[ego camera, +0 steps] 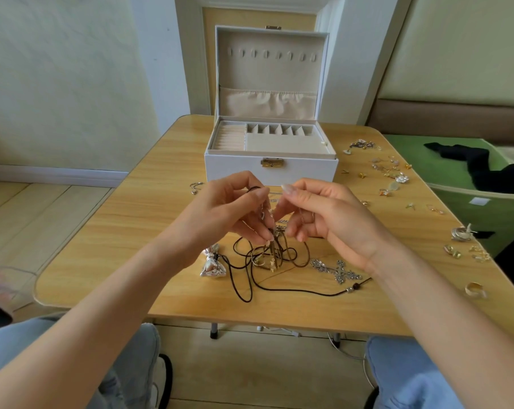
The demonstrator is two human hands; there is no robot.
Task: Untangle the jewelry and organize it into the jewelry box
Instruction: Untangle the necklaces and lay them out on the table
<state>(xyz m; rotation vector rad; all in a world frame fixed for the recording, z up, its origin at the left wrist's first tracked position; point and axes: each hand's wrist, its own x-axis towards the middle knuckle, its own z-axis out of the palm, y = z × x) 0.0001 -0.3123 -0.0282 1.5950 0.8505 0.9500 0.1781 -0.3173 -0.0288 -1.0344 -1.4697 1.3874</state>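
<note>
A tangle of dark cords and thin chains point(267, 255) hangs from my two hands over the middle of the wooden table point(137, 231). My left hand point(229, 208) pinches cords and a chain at the top of the tangle. My right hand point(317, 211) pinches a thin chain beside it, fingers curled. The lower loops rest on the table, with a silver heart pendant point(213, 268) at the left and a silver cross pendant point(340, 270) at the right. The white jewelry box point(270, 163) stands open behind my hands, its trays bare.
Several loose earrings and rings point(388, 169) lie scattered along the table's right side, with larger rings point(461, 234) near the right edge. A silver ring point(195, 187) lies left of the box. A green bin point(486, 202) with dark cloth stands to the right.
</note>
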